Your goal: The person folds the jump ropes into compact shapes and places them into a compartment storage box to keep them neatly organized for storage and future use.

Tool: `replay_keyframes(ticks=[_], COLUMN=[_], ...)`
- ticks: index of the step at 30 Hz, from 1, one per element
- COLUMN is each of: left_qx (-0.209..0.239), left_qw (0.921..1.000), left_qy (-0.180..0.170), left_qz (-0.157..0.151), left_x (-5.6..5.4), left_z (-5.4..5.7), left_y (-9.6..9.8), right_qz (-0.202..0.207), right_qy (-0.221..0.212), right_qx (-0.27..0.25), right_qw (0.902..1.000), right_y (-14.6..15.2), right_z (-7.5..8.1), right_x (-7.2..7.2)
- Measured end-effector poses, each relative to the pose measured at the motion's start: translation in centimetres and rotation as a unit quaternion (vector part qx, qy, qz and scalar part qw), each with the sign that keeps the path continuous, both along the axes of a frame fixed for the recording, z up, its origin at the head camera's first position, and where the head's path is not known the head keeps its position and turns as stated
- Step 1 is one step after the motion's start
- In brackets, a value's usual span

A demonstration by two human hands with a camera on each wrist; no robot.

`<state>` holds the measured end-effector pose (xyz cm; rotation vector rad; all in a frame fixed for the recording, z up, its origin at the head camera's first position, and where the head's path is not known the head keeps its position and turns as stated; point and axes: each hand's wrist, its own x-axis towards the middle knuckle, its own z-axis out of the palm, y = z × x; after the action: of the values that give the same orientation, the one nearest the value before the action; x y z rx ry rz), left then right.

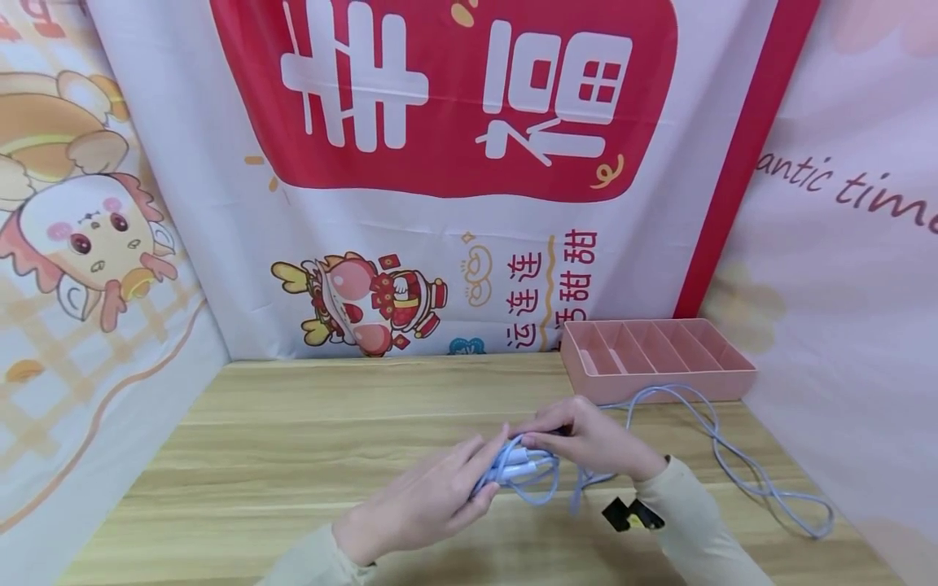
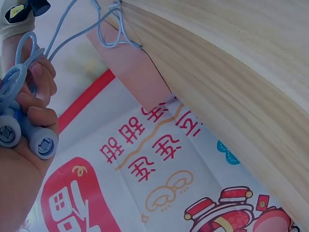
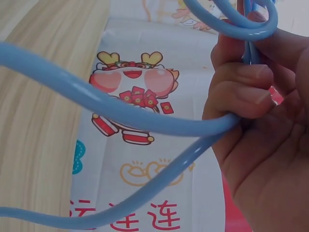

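A light-blue jump rope (image 1: pixel 519 470) is gathered in both hands above the table. My left hand (image 1: pixel 432 496) grips its two handles (image 2: pixel 43 143) side by side, thumb and fingers around them and some loops of cord. Beside it, my right hand (image 1: pixel 597 439) holds the cord, fingers curled over it close to the left fingertips. In the right wrist view, two strands of cord (image 3: pixel 120 116) leave the right fist, and a loop sits above the fingers. The loose length of cord (image 1: pixel 721 443) trails to the right over the table.
A pink box with several narrow compartments (image 1: pixel 721 387) stands at the table's back right corner, and the cord passes in front of it. Printed cloth (image 1: pixel 454 175) hangs behind the wooden table (image 1: pixel 308 423) and along both sides.
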<state>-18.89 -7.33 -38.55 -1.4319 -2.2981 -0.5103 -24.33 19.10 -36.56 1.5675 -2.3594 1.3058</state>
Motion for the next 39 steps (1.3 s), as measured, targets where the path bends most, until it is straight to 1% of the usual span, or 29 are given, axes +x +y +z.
replay_keyframes(ticks=[1, 3, 5, 6, 7, 8, 10, 13, 14, 16, 18, 21, 23, 25, 27, 29, 31, 33, 36, 37, 39], left_qx=[0.004, 0.019, 0.043, 0.057, 0.073, 0.091, 0.126, 0.178, 0.195, 0.223, 0.245, 0.26, 0.267, 0.274, 0.28, 0.275, 0.254, 0.219, 0.152, 0.129, 0.094], left_qw=[1.0, 0.999, 0.9954, 0.9918, 0.9865, 0.9797, 0.9653, 0.9399, 0.9319, 0.9199, 0.9102, 0.9066, 0.9061, 0.9083, 0.9126, 0.9208, 0.9315, 0.9431, 0.9602, 0.9652, 0.9727], left_qy=[-0.008, -0.04, -0.083, -0.112, -0.142, -0.174, -0.223, -0.289, -0.304, -0.322, -0.334, -0.331, -0.324, -0.307, -0.284, -0.255, -0.228, -0.203, -0.165, -0.149, -0.123], left_qz=[-0.002, -0.009, -0.021, -0.027, -0.034, -0.041, -0.051, -0.039, -0.031, -0.01, 0.01, 0.037, 0.055, 0.074, 0.089, 0.106, 0.125, 0.146, 0.167, 0.172, 0.173], left_x=[0.1, 0.2, 0.4, 0.4, 0.5, 0.6, 0.6, 0.6, 0.5, 0.5, 0.3, -0.1, -0.5, -0.9, -1.5, -2.1, -2.6, -3.0, -3.1, -3.2, -3.2], left_z=[0.0, 0.2, 0.4, 0.5, 0.7, 0.8, 1.0, 1.1, 1.2, 1.2, 1.2, 1.0, 0.8, 0.5, 0.2, -0.1, -0.4, -0.7, -1.2, -1.3, -1.5], left_y=[0.0, 0.0, 0.1, 0.1, 0.1, 0.1, 0.1, -0.1, -0.1, -0.2, -0.3, -0.3, -0.3, -0.2, -0.2, -0.2, -0.2, -0.2, -0.1, -0.1, 0.1], right_qz=[0.0, 0.0, -0.001, -0.001, -0.001, -0.001, -0.002, -0.017, -0.024, -0.036, -0.045, -0.055, -0.065, -0.073, -0.082, -0.088, -0.093, -0.094, -0.099, -0.102, -0.113], right_qy=[-0.003, -0.011, -0.018, -0.024, -0.033, -0.04, -0.053, -0.065, -0.067, -0.073, -0.081, -0.078, -0.067, -0.059, -0.05, -0.039, -0.017, 0.005, 0.045, 0.055, 0.083], right_qx=[0.002, 0.0, -0.008, -0.013, -0.021, -0.029, -0.04, -0.044, -0.042, -0.033, -0.019, -0.004, 0.005, 0.011, 0.017, 0.025, 0.038, 0.055, 0.085, 0.091, 0.1], right_qw=[1.0, 0.9999, 0.9998, 0.9996, 0.9992, 0.9988, 0.9978, 0.9968, 0.9966, 0.9961, 0.9955, 0.9954, 0.9956, 0.9955, 0.9952, 0.9951, 0.9948, 0.994, 0.9905, 0.9891, 0.9851], right_y=[0.0, 0.1, 0.1, 0.2, 0.2, 0.2, 0.1, -0.2, -0.4, -0.7, -0.9, -1.4, -1.8, -2.2, -2.6, -3.0, -3.4, -3.9, -4.4, -4.5, -4.6], right_z=[0.0, -0.1, -0.1, -0.2, -0.2, -0.3, -0.2, -0.2, -0.2, -0.2, -0.4, -0.6, -0.8, -1.0, -1.2, -1.4, -1.6, -1.9, -2.1, -2.2, -2.3], right_x=[0.0, -0.1, -0.1, -0.2, -0.2, -0.1, 0.0, 0.2, 0.3, 0.5, 0.6, 0.8, 1.0, 1.2, 1.4, 1.5, 1.7, 1.8, 1.9, 2.0, 2.1])
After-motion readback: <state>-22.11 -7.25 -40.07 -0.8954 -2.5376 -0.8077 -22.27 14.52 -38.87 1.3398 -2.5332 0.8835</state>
